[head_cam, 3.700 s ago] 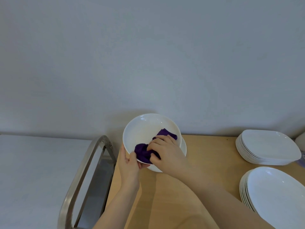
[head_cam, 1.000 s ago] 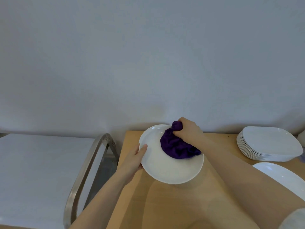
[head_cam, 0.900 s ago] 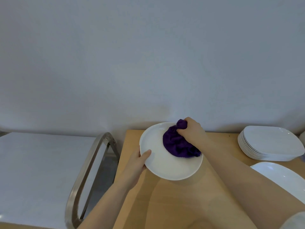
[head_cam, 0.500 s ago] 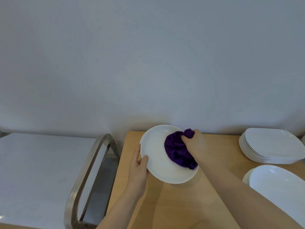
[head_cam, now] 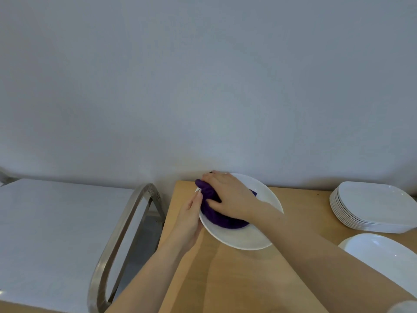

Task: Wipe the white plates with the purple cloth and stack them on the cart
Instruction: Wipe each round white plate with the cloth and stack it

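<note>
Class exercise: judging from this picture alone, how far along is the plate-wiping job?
Done: no plate shows on the cart. In hand: the left hand steadies a round plate while the right hand presses the purple cloth into it. Left: two plate stacks wait.

Both forearms are bare from wrist to the lower frame edge. The left hand and right hand wear no gloves or rings. At the lower right corner a pale grey sleeve edge shows.
</note>
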### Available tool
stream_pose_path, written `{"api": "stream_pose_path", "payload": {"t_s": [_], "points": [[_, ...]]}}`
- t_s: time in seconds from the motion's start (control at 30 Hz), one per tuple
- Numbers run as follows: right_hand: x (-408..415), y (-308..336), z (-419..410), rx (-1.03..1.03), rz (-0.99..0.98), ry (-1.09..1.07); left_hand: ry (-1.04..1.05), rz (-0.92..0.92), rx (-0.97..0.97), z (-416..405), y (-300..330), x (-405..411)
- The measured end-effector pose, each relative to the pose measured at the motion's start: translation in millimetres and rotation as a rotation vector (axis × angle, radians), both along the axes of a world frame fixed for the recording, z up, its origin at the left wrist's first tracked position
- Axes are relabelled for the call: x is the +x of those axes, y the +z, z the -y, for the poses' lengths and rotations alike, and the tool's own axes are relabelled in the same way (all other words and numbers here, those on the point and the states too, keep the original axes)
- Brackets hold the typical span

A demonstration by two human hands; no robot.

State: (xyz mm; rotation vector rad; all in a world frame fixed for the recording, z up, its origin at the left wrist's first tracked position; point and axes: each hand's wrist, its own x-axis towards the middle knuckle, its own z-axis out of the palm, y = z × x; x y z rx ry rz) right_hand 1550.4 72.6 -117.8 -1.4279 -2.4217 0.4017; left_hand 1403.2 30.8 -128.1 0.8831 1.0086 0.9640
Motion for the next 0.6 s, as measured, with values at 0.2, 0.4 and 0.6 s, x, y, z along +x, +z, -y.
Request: {"api": "stream_pose_path", "payload": {"t_s": [0.2, 0.4, 0.6], "points": [[-24.3, 1.4, 24.6, -0.134, -0.019, 0.055, 0.144, 0.047, -0.009, -1.1, -3.3, -5.3], [-30.8, -5.0, 42.5, -0.076, 0.108, 0.001, 0.371, -0.037, -0.100, -9.0, -6.1, -6.5], [-24.3, -3.2, 54.9, 0.078, 0.233, -0.099, 0.497, -0.093, -0.083, -11.1, -1.2, -3.8]]}}
